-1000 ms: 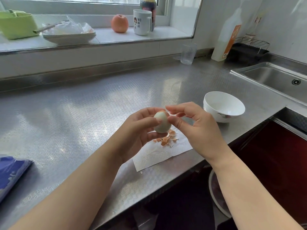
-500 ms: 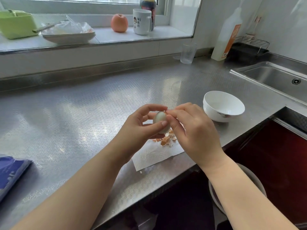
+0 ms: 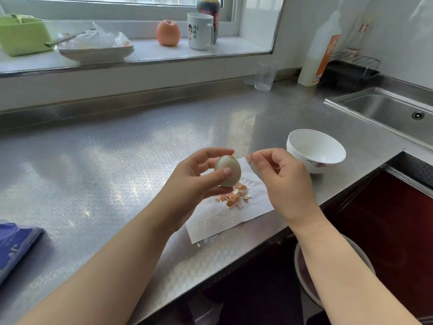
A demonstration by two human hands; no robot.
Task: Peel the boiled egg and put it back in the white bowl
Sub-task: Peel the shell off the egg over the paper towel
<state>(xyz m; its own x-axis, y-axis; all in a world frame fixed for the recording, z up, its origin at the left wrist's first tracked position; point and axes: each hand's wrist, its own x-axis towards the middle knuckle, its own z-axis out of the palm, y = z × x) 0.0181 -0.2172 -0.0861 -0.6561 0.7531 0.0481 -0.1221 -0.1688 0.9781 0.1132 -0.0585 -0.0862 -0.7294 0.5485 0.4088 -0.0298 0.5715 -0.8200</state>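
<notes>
Right hand (image 3: 284, 184) just pulled off the egg (image 3: 227, 170), fingers pinched, contents unclear; left hand (image 3: 195, 184) grips it over the shell bits (image 3: 235, 195), nearly peeled, white bowl (image 3: 315, 150) next.

- Embossed steel worktop (image 3: 117, 160), shiny, its cube pattern catching window light.
- Smooth metal sink (image 3: 384, 109), duller sheen.
- Glossy white bowl (image 3: 304, 158), looks ceramic.
- Soft matt paper towel (image 3: 222, 221), faintly textured, carrying brittle orange-brown shell flakes (image 3: 234, 195).
- Peeled egg (image 3: 228, 170), smooth with a slight satin shine.
- Clear ribbed glass (image 3: 264, 76).
</notes>
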